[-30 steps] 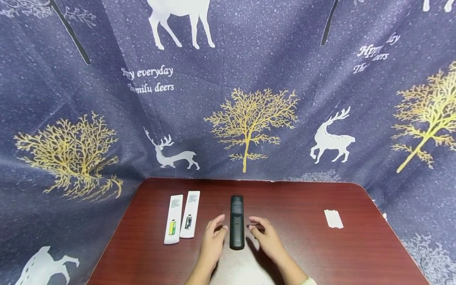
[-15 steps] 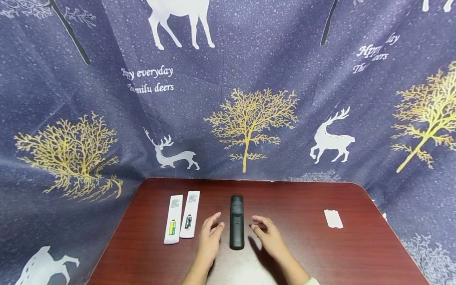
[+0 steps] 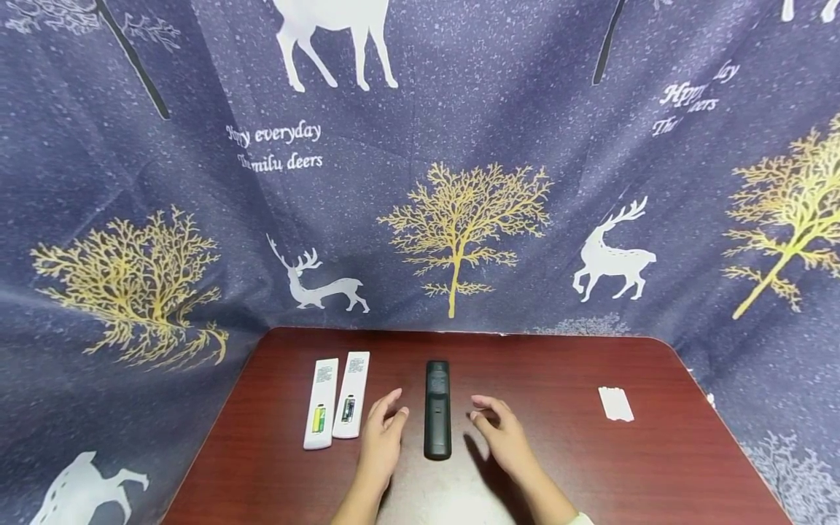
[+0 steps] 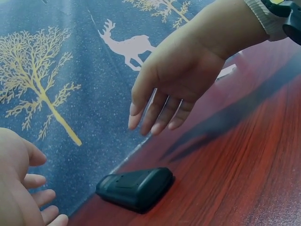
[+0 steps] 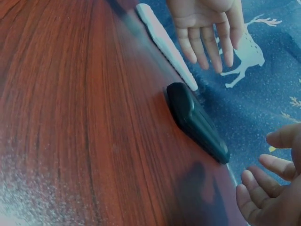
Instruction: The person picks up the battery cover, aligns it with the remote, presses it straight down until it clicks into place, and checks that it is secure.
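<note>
A black remote control [image 3: 437, 412] lies back side up in the middle of the table, its battery cover in place. My left hand [image 3: 380, 443] hovers just to its left, fingers loosely bent, holding nothing. On the other side my right hand [image 3: 512, 446] hangs above the table with relaxed fingers, apart from the remote. The left wrist view has the black remote [image 4: 136, 188] between my left hand [image 4: 21, 188] and my right hand [image 4: 181, 75]. In the right wrist view the remote [image 5: 193, 122] stands clear of both hands.
Two white remotes [image 3: 321, 390] [image 3: 353, 386] lie face down at the left, battery compartments uncovered with batteries showing. A small white flat piece with notched edges [image 3: 615, 404] lies at the right. A patterned cloth [image 3: 420, 109] hangs behind the reddish-brown table [image 3: 545, 379].
Both hands have drawn away from the black remote, the left hand moving left and the right hand moving right. The remotes have stayed in place.
</note>
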`<state>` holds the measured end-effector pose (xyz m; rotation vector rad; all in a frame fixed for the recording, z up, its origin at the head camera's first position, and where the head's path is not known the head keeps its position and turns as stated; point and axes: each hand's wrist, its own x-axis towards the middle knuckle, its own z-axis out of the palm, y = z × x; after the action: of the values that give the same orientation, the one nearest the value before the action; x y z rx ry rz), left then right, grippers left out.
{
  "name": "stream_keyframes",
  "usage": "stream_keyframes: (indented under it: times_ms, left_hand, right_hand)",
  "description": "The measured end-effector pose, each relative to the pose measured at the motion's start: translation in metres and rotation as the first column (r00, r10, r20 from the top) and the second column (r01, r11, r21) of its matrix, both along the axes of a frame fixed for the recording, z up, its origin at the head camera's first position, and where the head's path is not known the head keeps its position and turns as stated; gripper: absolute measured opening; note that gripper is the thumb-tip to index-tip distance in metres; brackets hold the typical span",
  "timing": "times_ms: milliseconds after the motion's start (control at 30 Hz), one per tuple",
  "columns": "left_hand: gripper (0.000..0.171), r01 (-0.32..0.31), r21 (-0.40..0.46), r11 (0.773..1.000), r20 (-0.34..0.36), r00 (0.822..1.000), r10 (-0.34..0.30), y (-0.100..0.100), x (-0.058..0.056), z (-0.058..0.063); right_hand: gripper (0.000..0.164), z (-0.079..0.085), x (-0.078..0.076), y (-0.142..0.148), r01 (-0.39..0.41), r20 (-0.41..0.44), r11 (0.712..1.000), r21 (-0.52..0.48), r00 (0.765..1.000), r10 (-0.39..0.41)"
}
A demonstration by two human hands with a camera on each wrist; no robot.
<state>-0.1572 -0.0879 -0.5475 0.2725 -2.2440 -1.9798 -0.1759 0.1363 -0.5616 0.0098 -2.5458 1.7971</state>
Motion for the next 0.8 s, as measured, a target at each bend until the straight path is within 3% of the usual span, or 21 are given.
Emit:
stream_keyframes:
  times_ms: [500, 800]
  left_hand:
    - [0.043, -0.041, 0.016, 0.999, -0.02, 0.999, 0.042, -0.005, -0.003, -0.001]
    - [0.042, -0.036, 0.011, 0.999, -0.031, 0.999, 0.036, -0.01, -0.002, 0.001]
  right_hand:
    - [0.032, -0.001, -0.001, 0.009, 0.053, 0.0, 0.998, -0.019, 0.999, -0.053]
    - [0.033, 0.002, 0.001, 0.013, 0.064, -0.004, 0.998, 0.004, 0.998, -0.064]
